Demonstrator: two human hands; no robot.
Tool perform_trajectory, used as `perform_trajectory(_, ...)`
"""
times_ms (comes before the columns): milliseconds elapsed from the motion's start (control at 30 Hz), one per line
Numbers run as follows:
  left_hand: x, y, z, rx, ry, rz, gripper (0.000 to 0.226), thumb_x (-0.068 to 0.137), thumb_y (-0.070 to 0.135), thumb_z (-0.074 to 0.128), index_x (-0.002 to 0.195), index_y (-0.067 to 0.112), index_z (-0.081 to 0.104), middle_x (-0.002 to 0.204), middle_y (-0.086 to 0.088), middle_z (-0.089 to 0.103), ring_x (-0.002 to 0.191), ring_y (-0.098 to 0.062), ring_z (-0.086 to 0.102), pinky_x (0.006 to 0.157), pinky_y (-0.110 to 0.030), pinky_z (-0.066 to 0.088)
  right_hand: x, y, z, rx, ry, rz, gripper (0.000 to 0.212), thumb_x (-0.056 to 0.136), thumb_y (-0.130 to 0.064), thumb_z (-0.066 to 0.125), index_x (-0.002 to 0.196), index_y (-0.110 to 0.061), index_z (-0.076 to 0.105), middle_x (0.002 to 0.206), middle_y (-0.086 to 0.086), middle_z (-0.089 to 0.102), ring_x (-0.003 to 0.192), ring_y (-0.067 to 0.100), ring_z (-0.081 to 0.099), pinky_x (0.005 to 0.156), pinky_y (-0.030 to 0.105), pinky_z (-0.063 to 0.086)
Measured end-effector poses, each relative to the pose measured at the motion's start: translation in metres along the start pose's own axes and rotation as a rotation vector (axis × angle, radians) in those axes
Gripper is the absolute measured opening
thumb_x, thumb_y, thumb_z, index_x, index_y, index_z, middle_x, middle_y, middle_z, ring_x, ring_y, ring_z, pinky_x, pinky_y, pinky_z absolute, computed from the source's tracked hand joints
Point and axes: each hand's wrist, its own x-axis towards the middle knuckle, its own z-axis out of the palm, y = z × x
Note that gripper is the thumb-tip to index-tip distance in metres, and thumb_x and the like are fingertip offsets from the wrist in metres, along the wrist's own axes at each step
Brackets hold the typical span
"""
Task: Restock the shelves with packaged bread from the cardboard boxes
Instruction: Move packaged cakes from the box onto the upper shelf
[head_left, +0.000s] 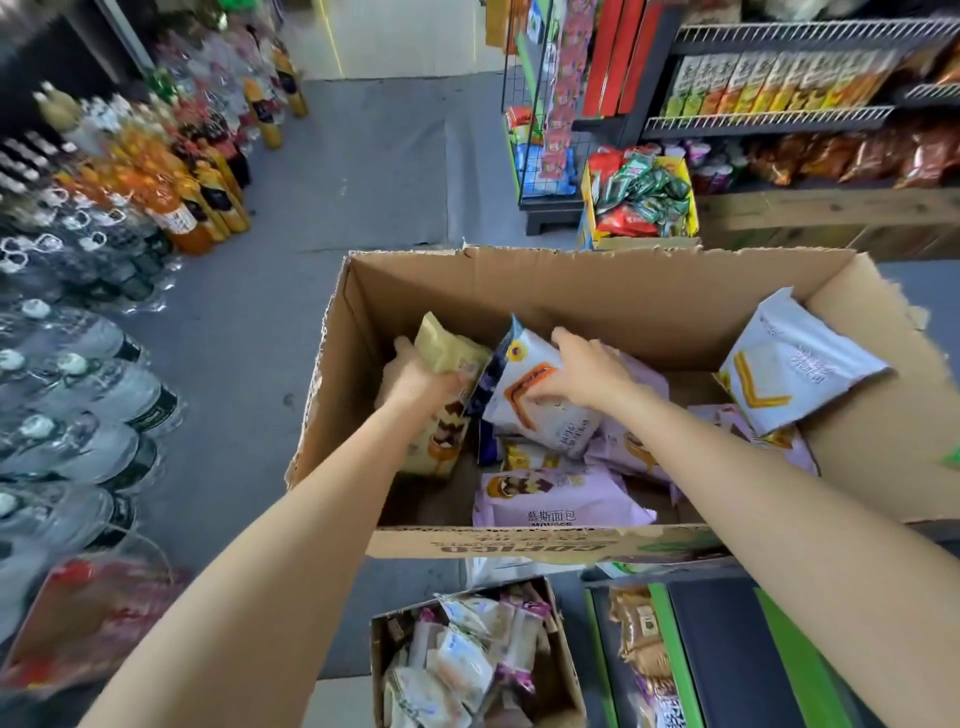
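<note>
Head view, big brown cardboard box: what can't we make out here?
- Large brown cardboard box floor: hidden by bread packs, both forearms.
- Left hand fingertips: hidden behind the pale yellow bread pack.
- Clear water bottles, left edge: motion-blurred, labels unreadable.
- Small cardboard box of wrapped buns: cut off by bottom edge.

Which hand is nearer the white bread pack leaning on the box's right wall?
Right. The right hand rests on a pack mid-box, left of the white bread pack; the left hand grips a yellow pack farther left.
</note>
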Motion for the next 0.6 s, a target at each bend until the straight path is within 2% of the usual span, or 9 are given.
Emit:
perform_trajectory(67,-0.014,0.011,-0.016,0.025,0.108,0.162,0.071,0.079,0.035,0.072,0.131,0.012,0.030,0.117,-0.012,0.058,0.105,-0.033,0.059,0.082,-0.043,0.050,-0.016,-0.007,-0.017,0.063,0.106,-0.010,0.060,0.073,-0.049,0.073,0.114,-0.016,0.045,0.106,0.007,0.064,0.105,0.032,0.058,0.085,0.039,0.037)
perform_trajectory(167,-0.039,0.026,-0.044,0.320,0.217,0.495,0.086,0.082,0.032,0.068,0.145,0.023,0.010,0.111,-0.013,0.059,0.086,-0.033,0.063,0.064,-0.038,0.050,-0.048,-0.023,-0.049,-0.069,0.179,-0.107,0.040,0.081,-0.039,0.068,0.111,-0.020,0.049,0.104,0.003,0.065,0.108,0.027,0.057,0.096,0.042,0.032)
perform_trajectory(233,-0.062,0.041,-0.062,0.543,0.227,0.719,0.089,0.088,0.023,0.061,0.148,0.038,-0.004,0.133,-0.019,0.047,0.089,-0.036,0.064,0.061,-0.039,0.052,-0.071,-0.037,-0.068,-0.272,0.230,-0.180,0.037,0.083,-0.035,0.066,0.117,-0.022,0.054,0.106,0.000,0.063,0.113,0.022,0.053,0.109,0.049,0.021)
perform_trajectory(300,-0.085,0.054,-0.076,0.682,0.190,0.861,0.074,0.091,0.013,0.049,0.146,0.045,0.011,0.152,-0.020,0.022,0.097,-0.039,0.062,0.066,-0.040,0.050,-0.094,-0.051,-0.085,-0.448,0.307,-0.210,0.035,0.086,-0.029,0.064,0.120,-0.025,0.056,0.107,-0.001,0.061,0.113,0.020,0.050,0.113,0.058,0.007)
perform_trajectory(333,-0.094,0.060,-0.083,0.690,0.183,0.903,0.065,0.091,0.013,0.047,0.142,0.045,0.023,0.151,-0.018,0.021,0.094,-0.039,0.063,0.067,-0.039,0.048,-0.106,-0.056,-0.093,-0.470,0.356,-0.195,0.033,0.086,-0.024,0.062,0.119,-0.025,0.058,0.107,-0.002,0.060,0.113,0.020,0.049,0.112,0.060,0.002)
perform_trajectory(400,-0.113,0.070,-0.097,0.654,0.166,0.947,0.052,0.091,0.019,0.050,0.134,0.046,0.039,0.134,-0.010,0.037,0.087,-0.038,0.063,0.068,-0.038,0.048,-0.133,-0.065,-0.109,-0.454,0.436,-0.126,0.035,0.086,-0.008,0.056,0.116,-0.025,0.060,0.106,-0.002,0.059,0.112,0.020,0.047,0.112,0.061,-0.003)
perform_trajectory(500,-0.141,0.080,-0.117,0.612,0.116,0.999,0.041,0.092,0.029,0.042,0.130,0.042,0.048,0.113,-0.007,0.045,0.090,-0.037,0.059,0.072,-0.038,0.045,-0.179,-0.076,-0.126,-0.489,0.515,-0.025,0.049,0.083,0.007,0.051,0.118,-0.026,0.060,0.105,-0.001,0.059,0.114,0.021,0.048,0.112,0.061,-0.004)
perform_trajectory(533,-0.154,0.082,-0.124,0.597,0.109,1.025,0.040,0.093,0.033,0.035,0.128,0.038,0.052,0.112,-0.007,0.046,0.090,-0.036,0.059,0.073,-0.037,0.045,-0.194,-0.079,-0.130,-0.487,0.532,0.004,0.052,0.083,0.008,0.050,0.120,-0.026,0.059,0.107,0.000,0.059,0.116,0.022,0.048,0.112,0.061,-0.003)
perform_trajectory(600,-0.177,0.083,-0.133,0.561,0.111,1.096,0.055,0.085,0.045,0.021,0.123,0.032,0.059,0.108,-0.006,0.047,0.086,-0.034,0.059,0.069,-0.035,0.045,-0.219,-0.084,-0.135,-0.448,0.551,0.061,0.053,0.084,0.010,0.051,0.123,-0.026,0.058,0.110,0.002,0.059,0.120,0.025,0.046,0.113,0.060,-0.002)
